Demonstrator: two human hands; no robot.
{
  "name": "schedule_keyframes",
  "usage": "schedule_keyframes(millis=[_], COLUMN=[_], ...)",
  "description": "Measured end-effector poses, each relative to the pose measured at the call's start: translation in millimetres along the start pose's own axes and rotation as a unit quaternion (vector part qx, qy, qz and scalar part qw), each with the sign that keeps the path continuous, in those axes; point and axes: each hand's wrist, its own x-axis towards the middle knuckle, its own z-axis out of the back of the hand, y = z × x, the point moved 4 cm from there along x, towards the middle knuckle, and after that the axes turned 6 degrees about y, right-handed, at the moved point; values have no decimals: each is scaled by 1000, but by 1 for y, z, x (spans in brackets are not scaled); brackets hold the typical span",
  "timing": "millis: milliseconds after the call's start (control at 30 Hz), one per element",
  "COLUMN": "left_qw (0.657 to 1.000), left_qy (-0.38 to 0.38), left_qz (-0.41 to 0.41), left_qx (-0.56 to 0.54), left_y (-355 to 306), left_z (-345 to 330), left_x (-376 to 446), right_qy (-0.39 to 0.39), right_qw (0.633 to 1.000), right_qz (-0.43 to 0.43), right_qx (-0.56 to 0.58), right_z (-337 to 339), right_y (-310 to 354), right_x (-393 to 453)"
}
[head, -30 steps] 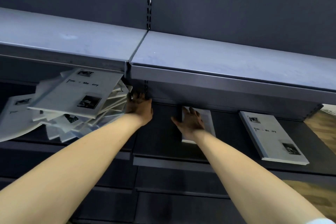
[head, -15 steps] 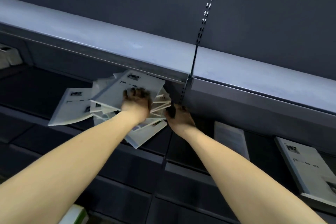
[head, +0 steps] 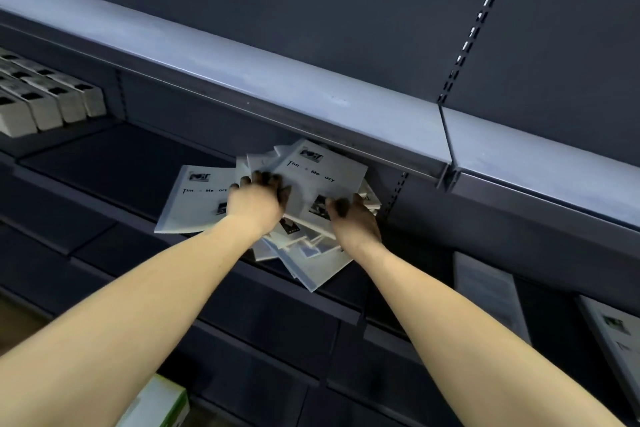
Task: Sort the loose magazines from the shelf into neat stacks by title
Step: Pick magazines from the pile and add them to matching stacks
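Left hand (head: pixel 255 205): I see fingers curled over the magazine pile (head: pixel 304 204).
Right hand (head: pixel 353 218): gripping the pile's right edge.
Pile: jumbled on the shelf (head: pixel 114 163).

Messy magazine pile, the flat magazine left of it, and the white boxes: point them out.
messy magazine pile (head: pixel 322 180): head view, top cover.
flat magazine (head: pixel 194 204): head view, cover's middle.
white boxes (head: pixel 52 97): head view, front ends of the row.

Both arms outstretched, left hand (head: pixel 258 203) fingers curled, right hand (head: pixel 355 220) apparently gripping too
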Motion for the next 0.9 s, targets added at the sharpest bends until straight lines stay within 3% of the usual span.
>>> schedule_keyframes(millis=[167,300,500,667,900], left_qw=[998,998,998,998,998], left_qy=[-44,-43,-50,-42,-4], left_qz=[2,-24,-10,-14,-53], left_qx=[39,43,43,54,31], left_y=[-2,-2,8,8,-20], left_z=[12,17,8,-1,-8], left_x=[-8,-5,13,20,28], right_qy=[-23,-34,-44,-119,-207], right_qw=[991,983,984,985,951], right_qz=[-82,-135,-139,-110,-137], right_qx=[108,122,105,67,186], right_z=[-5,12,22,35,57], right_y=[5,-11,-22,-25,-42], right_x=[0,7,8,0,-16])
